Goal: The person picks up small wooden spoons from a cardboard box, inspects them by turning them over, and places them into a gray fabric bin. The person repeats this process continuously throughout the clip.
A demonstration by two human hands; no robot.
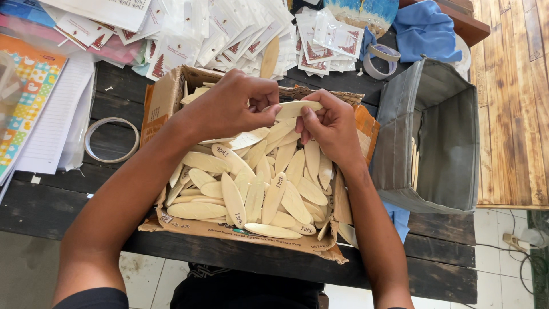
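1. Wooden oval piece, pale and flat, is held between both hands above the cardboard box, at the far side of the box.
2. Left hand pinches the left end of this piece with the thumb and fingers closed on it.
3. Right hand grips the right end of the same piece, with the fingers curled around it. The two hands are close together, joined by the piece.
4. Under the hands, the box is full of many similar wooden pieces, lying in a loose pile; some have a small dark stamp.
5. The box stands on a dark wooden table, near its front edge.
6. Right of the box, just beside it, stands an open grey fabric bin with a few wooden pieces inside.
7. Behind the box lies a heap of small clear plastic packets.
8. A ring of tape lies left of the box, next to a stack of paper.
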